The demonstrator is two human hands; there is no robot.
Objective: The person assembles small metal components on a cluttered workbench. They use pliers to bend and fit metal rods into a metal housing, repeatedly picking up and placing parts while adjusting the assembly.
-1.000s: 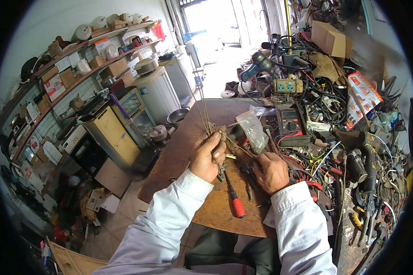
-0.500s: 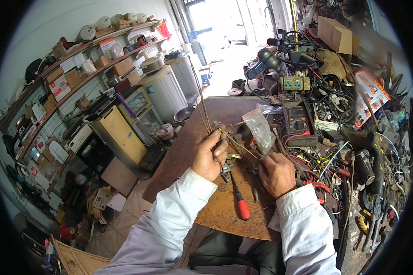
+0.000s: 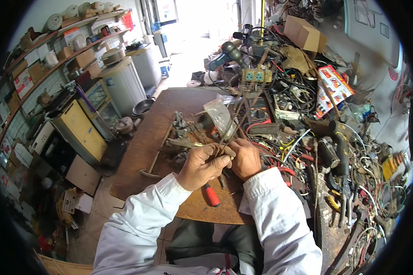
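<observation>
Both hands working a bundle of thin rods [image 3: 228, 133]

Left hand [image 3: 202, 165] is pinching the rods near their base, fanning upward; right hand [image 3: 245, 158] is pressing alongside, steadying. Red-handled screwdriver [image 3: 211, 195] is lying just below.

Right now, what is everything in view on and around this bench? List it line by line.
wooden bench top: one, brown, centre
thin metal rods: a bundle, dull metal, held in both hands
screwdriver: one, red handle, below the left hand
clear plastic bag: one, above the hands
multimeter: one, dark, right of the bag
cardboard box: one, tan, top right
tangled wires: many, mixed colours, right side
wall shelves: two, loaded with boxes, upper left
yellow cabinet: one, left of bench
left hand: grip closed on the rods
right hand: grip closed on the rods
</observation>
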